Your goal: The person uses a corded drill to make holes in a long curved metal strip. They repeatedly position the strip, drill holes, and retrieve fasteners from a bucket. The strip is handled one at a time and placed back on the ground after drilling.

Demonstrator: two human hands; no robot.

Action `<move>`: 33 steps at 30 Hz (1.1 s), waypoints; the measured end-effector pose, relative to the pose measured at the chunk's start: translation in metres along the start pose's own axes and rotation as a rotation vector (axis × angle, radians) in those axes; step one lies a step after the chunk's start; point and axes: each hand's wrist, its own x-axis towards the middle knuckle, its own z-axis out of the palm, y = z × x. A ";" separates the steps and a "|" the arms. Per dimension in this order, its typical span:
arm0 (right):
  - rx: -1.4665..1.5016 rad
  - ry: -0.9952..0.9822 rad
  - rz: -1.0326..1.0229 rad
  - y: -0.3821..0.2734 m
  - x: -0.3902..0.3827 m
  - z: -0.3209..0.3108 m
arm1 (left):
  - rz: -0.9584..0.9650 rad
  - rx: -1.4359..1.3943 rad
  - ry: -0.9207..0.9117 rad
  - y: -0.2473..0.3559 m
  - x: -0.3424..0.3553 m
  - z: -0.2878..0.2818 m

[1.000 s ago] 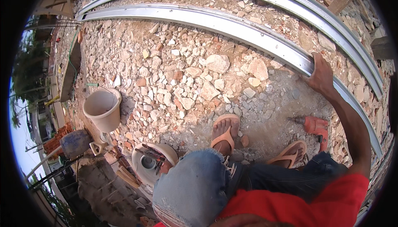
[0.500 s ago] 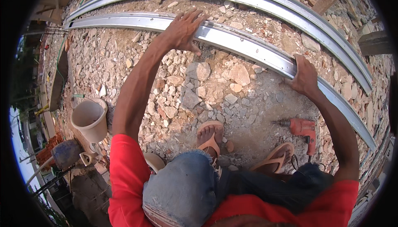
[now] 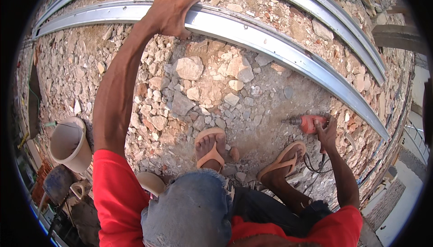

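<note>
My left hand [image 3: 170,14] is closed over the near silvery metal channel [image 3: 266,44], thumb on the near side and fingers over the far edge. The channel lies across the rubble and has small screws or holes along its face. My right hand [image 3: 328,132] grips a red corded power drill [image 3: 311,123] at its rear, to the right of my feet. The drill's chuck points left and its black cord [image 3: 315,168] loops beneath the handle. My palm partly hides the drill's handle.
Another long metal channel [image 3: 324,14] lies beyond the first. Broken stones [image 3: 189,67] cover the ground. At left stand a beige bucket [image 3: 74,150], a blue-grey container [image 3: 58,184] and a tool's D-shaped handle [image 3: 80,189]. Wooden beams [image 3: 397,37] jut in at right.
My right hand has let go of the near channel and come back down onto the drill. My left hand stays on the channel. The view has shifted to the right.
</note>
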 end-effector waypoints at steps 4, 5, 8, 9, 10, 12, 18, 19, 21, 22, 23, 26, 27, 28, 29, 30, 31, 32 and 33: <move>0.494 -0.279 0.349 0.027 0.001 -0.026 | 0.015 0.045 0.074 0.004 -0.002 -0.003; 0.489 -0.383 0.405 0.032 -0.001 -0.030 | 0.023 0.038 0.116 0.004 -0.003 -0.002; 0.492 -0.513 0.498 0.035 -0.014 -0.032 | 0.049 0.007 0.123 0.001 -0.002 0.003; 0.557 -0.559 0.554 0.031 -0.019 -0.033 | 0.075 -0.006 0.221 0.001 -0.003 0.007; 0.584 -0.541 0.615 0.023 -0.019 -0.035 | 0.086 -0.016 0.240 -0.001 -0.002 0.009; 0.776 -0.445 0.544 -0.002 -0.033 -0.039 | 0.090 -0.039 0.196 -0.005 -0.001 0.013; 0.507 -0.375 0.306 -0.131 -0.050 -0.095 | 0.100 -0.012 0.264 -0.007 0.001 0.018; 0.249 -0.328 0.145 -0.155 -0.050 -0.105 | 0.088 -0.016 0.234 -0.007 0.002 0.017; 0.211 -0.206 -0.087 -0.201 -0.055 -0.126 | 0.097 -0.035 0.245 -0.006 0.003 0.016; 0.189 -0.146 -0.221 -0.223 -0.057 -0.136 | 0.104 -0.043 0.246 -0.005 0.003 0.015; 0.279 -0.118 -0.161 -0.245 -0.058 -0.147 | 0.072 -0.057 0.197 -0.005 0.003 0.015; 0.285 0.048 -0.187 -0.304 -0.045 -0.177 | 0.061 -0.073 0.226 -0.003 0.000 0.017; 0.260 0.099 -0.298 -0.321 -0.036 -0.180 | 0.111 -0.053 0.350 -0.002 -0.002 0.018; 0.206 0.161 -0.366 -0.336 -0.026 -0.181 | 0.162 -0.034 0.469 -0.002 -0.003 0.018; 0.151 0.169 -0.396 -0.350 -0.015 -0.181 | 0.141 -0.060 0.382 -0.001 -0.003 0.018; 0.067 0.177 -0.409 -0.361 -0.004 -0.180 | 0.157 -0.068 0.414 -0.001 -0.004 0.018; 0.019 0.163 -0.430 -0.370 0.003 -0.177 | 0.128 -0.077 0.367 0.000 -0.004 0.018; -0.029 0.150 -0.451 -0.377 0.011 -0.175 | 0.097 -0.086 0.337 0.001 -0.004 0.018; -0.037 0.118 -0.477 -0.382 0.016 -0.170 | 0.089 -0.073 0.313 0.001 -0.004 0.017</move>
